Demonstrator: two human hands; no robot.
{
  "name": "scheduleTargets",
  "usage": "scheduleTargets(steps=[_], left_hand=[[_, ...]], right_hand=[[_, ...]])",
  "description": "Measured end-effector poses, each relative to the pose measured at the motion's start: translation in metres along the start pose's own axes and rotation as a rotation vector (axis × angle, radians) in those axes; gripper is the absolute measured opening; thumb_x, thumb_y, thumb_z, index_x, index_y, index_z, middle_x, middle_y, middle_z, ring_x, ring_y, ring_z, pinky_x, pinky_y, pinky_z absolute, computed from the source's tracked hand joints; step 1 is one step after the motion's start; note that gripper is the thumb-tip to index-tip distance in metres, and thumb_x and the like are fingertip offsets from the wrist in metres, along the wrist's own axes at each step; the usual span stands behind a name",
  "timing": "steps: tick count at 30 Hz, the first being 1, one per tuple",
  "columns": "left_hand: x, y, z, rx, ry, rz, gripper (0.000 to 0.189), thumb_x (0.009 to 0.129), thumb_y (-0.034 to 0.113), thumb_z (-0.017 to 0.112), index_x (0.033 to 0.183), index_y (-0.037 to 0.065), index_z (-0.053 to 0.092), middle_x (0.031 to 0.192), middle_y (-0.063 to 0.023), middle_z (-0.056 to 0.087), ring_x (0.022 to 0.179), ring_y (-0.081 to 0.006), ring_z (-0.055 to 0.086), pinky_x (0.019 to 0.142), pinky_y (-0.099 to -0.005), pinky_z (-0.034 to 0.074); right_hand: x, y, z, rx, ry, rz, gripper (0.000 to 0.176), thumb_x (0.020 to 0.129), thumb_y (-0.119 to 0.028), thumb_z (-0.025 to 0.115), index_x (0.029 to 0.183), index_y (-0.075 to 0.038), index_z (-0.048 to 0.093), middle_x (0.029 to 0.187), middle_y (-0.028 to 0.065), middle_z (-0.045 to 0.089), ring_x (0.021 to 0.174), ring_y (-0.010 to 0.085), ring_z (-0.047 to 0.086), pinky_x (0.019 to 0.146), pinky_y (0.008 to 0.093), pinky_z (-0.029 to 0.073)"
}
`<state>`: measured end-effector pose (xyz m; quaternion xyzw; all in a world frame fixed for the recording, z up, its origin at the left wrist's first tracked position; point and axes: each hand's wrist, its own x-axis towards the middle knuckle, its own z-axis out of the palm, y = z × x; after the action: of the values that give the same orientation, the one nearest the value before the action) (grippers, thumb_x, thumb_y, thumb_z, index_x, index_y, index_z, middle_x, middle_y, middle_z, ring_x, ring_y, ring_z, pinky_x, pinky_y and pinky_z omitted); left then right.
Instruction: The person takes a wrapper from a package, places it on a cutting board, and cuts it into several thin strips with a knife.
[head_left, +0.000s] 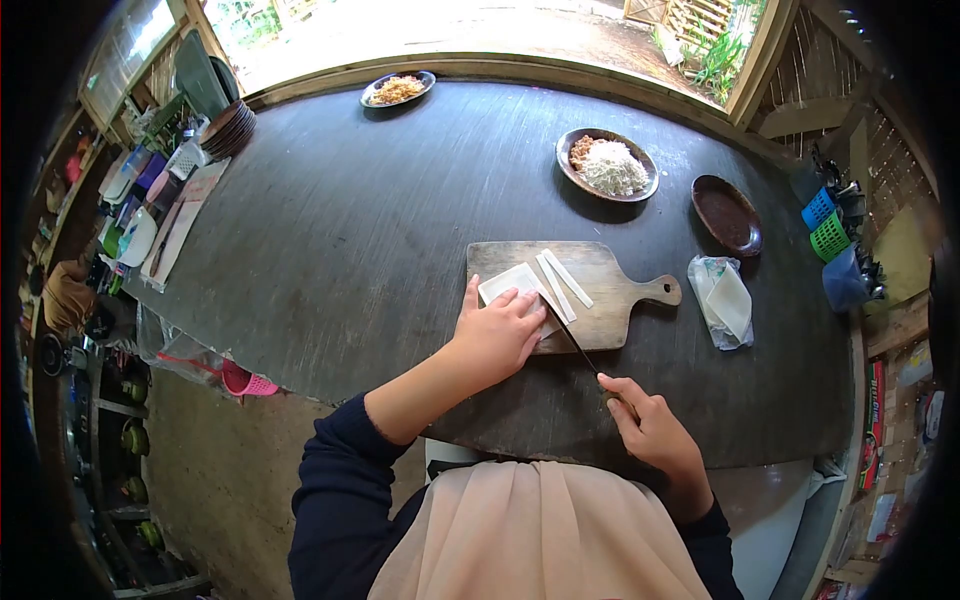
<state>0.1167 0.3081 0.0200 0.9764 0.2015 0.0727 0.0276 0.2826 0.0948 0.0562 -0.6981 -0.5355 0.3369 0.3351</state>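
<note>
- At 1 o'clock from the board [600, 262], one round plate [653, 172] holds two foods: a big heap of white shreds [613, 168] and, on its left side, some orange-brown bits [583, 150]
- At 11 o'clock, near the far edge of the table [320, 200], a second plate [429, 81] carries one heap of yellow-orange food [398, 91]
- At 2 o'clock there is an oval dish [727, 215], dark brown inside
- At 3 o'clock, just beyond the board's handle, one clear packet [720, 302] has a pale, flat piece in it
- Between 2 and 3 o'clock, at the table side, utensils stand in a blue basket [817, 208], a green basket [829, 238] and a blue cup [846, 280]
- The slab [506, 283] is white, flat and straight-edged; it lies on the board, at 9 o'clock of its middle, partly hidden by the hand
- Two thin strips [568, 278], also white, lie side by side on the board, to the right of the slab
- The left hand [503, 335] is spread flat and presses on the slab
- The right hand [645, 420], at 5 o'clock, is closed around the handle of one knife [573, 338]; its dark blade points to 11 o'clock, at the slab's right edge, and I cannot tell if it cuts in
</note>
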Motion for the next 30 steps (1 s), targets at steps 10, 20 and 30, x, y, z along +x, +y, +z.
scheduleTargets(steps=[10,20,30], left_hand=[[0.0,0.001,0.002,0.027,0.017,-0.013,0.032,0.096,0.033,0.052,0.123,0.018,0.061,0.135,-0.0045,0.056,0.127,-0.0207,0.051,0.105,-0.0685,0.022],[0.0,0.001,0.001,0.035,0.004,-0.02,0.033,0.096,0.033,0.052,0.125,0.02,0.061,0.135,-0.0034,0.056,0.127,-0.0198,0.051,0.105,-0.0683,0.023],[0.0,0.001,-0.001,0.008,-0.01,-0.02,0.033,0.096,0.032,0.052,0.126,0.02,0.06,0.136,-0.004,0.055,0.128,-0.0206,0.05,0.105,-0.0688,0.023]], right_hand=[[-0.007,-0.001,0.002,0.006,0.022,0.021,0.033,0.095,-0.005,0.053,0.128,-0.004,0.053,0.08,0.019,0.064,0.064,0.0249,0.064,0.063,0.0308,0.048],[-0.018,-0.002,0.0,0.0,0.027,0.057,0.033,0.094,-0.004,0.054,0.126,-0.004,0.054,0.069,0.0173,0.06,0.054,0.0182,0.055,0.056,0.0296,0.043],[-0.042,0.017,-0.002,0.088,0.022,0.101,0.033,0.096,-0.004,0.051,0.128,-0.005,0.054,0.057,0.0052,0.049,0.046,0.0085,0.043,0.047,0.0255,0.037]])
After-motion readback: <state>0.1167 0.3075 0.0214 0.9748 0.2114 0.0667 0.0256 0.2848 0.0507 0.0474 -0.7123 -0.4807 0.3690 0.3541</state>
